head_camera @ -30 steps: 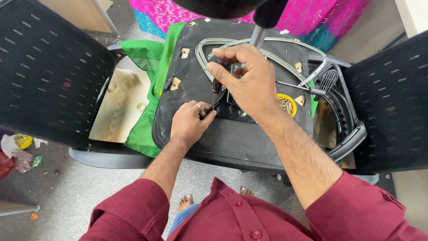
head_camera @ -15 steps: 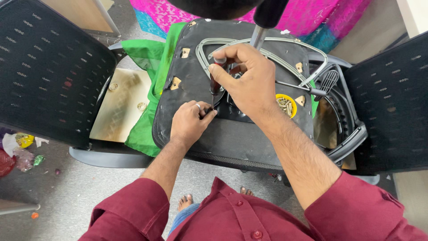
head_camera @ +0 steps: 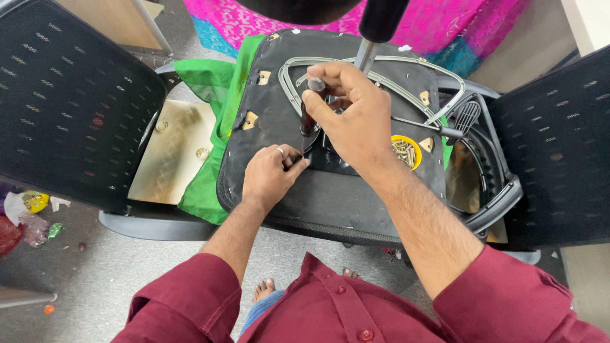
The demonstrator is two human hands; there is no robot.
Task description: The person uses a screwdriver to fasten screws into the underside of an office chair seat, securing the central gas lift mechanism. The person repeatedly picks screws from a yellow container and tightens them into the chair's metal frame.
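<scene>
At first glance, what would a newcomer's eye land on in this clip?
Dead centre, the right hand grips a dark screwdriver upright over an upturned black chair seat, while the left hand steadies near its tip. Next, the yellow cup of screws just right of the hands, and bright green fabric under the seat's left edge.

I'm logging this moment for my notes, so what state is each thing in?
Right hand: grip closed on the screwdriver, held upright.
Left hand: fingertips pinched at the screwdriver's tip.
Chair seat: upside down, underside up.
Yellow dish: open, holding screws.
Green cloth: crumpled under the seat.
</scene>
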